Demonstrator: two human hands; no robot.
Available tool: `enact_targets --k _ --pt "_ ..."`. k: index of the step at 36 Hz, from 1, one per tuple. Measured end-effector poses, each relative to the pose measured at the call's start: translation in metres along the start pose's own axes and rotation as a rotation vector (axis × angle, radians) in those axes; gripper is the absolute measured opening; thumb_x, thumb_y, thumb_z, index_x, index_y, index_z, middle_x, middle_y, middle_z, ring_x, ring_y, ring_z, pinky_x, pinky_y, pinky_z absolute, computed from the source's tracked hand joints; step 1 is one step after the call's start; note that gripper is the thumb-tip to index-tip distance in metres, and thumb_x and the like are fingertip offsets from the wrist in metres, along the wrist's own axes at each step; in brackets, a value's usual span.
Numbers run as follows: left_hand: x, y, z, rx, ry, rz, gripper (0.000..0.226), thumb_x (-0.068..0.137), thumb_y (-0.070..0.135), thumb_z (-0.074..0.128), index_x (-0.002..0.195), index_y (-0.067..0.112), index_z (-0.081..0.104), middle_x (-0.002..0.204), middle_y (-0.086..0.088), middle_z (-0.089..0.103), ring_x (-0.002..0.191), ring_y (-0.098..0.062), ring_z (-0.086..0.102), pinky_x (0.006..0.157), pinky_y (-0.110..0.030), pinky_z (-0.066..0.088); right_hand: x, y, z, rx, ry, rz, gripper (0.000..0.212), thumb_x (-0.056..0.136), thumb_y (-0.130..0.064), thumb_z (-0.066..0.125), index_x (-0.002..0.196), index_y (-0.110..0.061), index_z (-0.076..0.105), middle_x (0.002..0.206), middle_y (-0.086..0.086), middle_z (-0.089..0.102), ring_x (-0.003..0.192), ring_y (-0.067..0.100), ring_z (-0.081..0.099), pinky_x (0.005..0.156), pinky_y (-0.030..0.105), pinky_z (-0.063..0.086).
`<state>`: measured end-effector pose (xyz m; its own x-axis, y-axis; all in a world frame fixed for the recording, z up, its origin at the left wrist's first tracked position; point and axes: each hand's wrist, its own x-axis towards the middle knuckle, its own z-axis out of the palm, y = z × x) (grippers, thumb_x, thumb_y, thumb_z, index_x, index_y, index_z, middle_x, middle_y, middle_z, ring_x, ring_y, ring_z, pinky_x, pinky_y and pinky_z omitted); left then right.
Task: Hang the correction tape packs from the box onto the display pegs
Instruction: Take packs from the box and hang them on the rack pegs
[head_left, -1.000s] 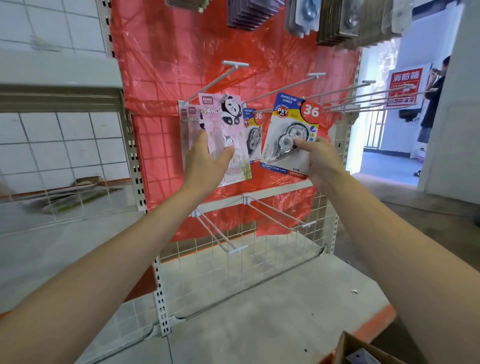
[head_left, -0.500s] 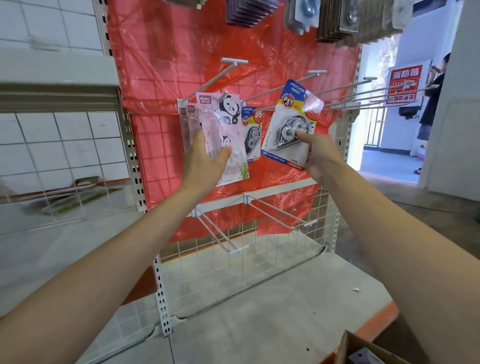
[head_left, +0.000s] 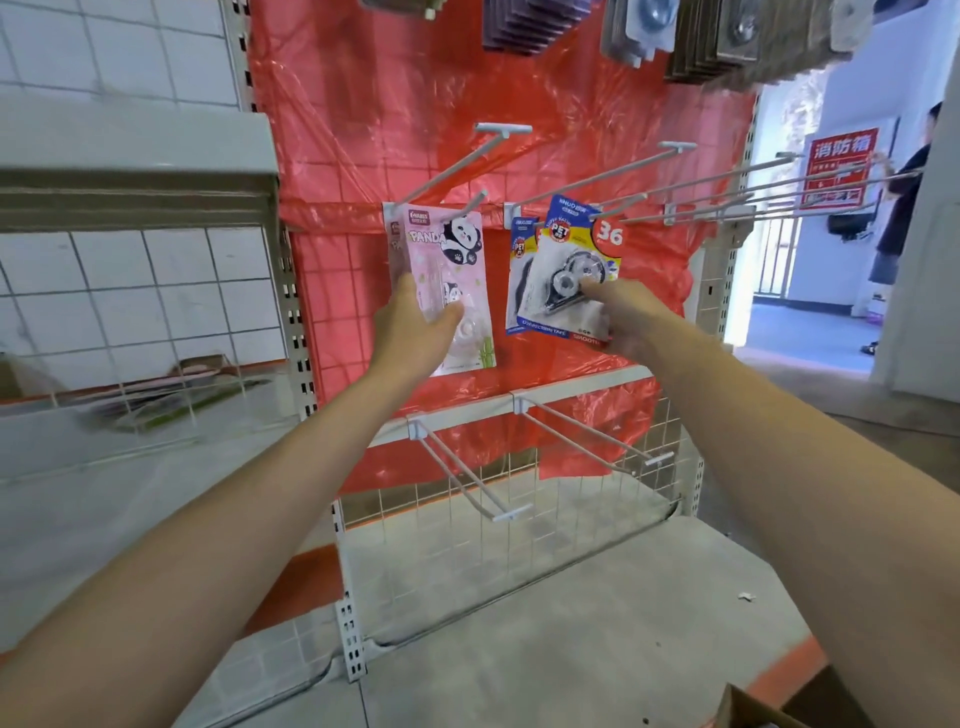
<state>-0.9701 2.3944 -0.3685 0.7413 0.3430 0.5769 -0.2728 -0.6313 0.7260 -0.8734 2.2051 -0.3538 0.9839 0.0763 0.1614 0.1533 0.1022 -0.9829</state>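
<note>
A white wire display rack (head_left: 519, 499) backed with red plastic sheeting (head_left: 597, 130) is filling the frame, its long white pegs (head_left: 587, 179) jutting outward in two rows. A person's two bare arms are reaching up from the lower corners toward the upper row.

The left hand (head_left: 415, 332) is gripping a pink panda-printed correction tape pack (head_left: 447, 291), thumb across its clear front and fingers behind its left edge. The pack's top is sitting on a short peg (head_left: 470, 203), in front of a similar pink pack whose edge is just showing at the left.

The right hand (head_left: 623, 317) is holding a blue and yellow correction tape pack (head_left: 566, 270) marked "36", forefinger pressing on the clear blister over the tape wheel and the other fingers curling behind its lower right corner. Its top is meeting the neighbouring peg (head_left: 621, 205), overlapping a matching pack (head_left: 519, 244) hanging behind it.

A corner of the cardboard box (head_left: 753, 712) is showing at the bottom right, resting on the grey shelf base (head_left: 519, 649). More carded goods (head_left: 530, 26) are hanging in the top row.
</note>
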Motion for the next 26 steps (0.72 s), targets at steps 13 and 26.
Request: enact_targets --k 13,26 --pt "0.063 -0.042 0.008 0.139 0.016 -0.072 0.053 0.097 0.024 0.054 0.139 0.000 0.034 0.139 -0.015 0.043 0.102 -0.022 0.047 0.078 -0.028 0.037 0.121 0.041 0.046 -0.123 0.092 -0.096 0.035 0.093 -0.013 0.060 0.126 -0.004 0.051 0.118 0.016 0.063 0.104 0.031 0.063 0.093 0.050 0.051" --pt "0.074 -0.055 0.017 0.200 0.057 -0.040 0.037 0.095 0.020 0.056 0.123 -0.002 0.043 0.099 -0.008 0.046 0.082 -0.024 0.047 0.064 -0.029 0.037 0.114 0.033 0.063 -0.260 0.132 -0.114 0.042 0.097 -0.017 0.055 0.132 0.002 0.045 0.105 0.014 0.060 0.096 0.021 0.051 0.082 0.029 0.042"
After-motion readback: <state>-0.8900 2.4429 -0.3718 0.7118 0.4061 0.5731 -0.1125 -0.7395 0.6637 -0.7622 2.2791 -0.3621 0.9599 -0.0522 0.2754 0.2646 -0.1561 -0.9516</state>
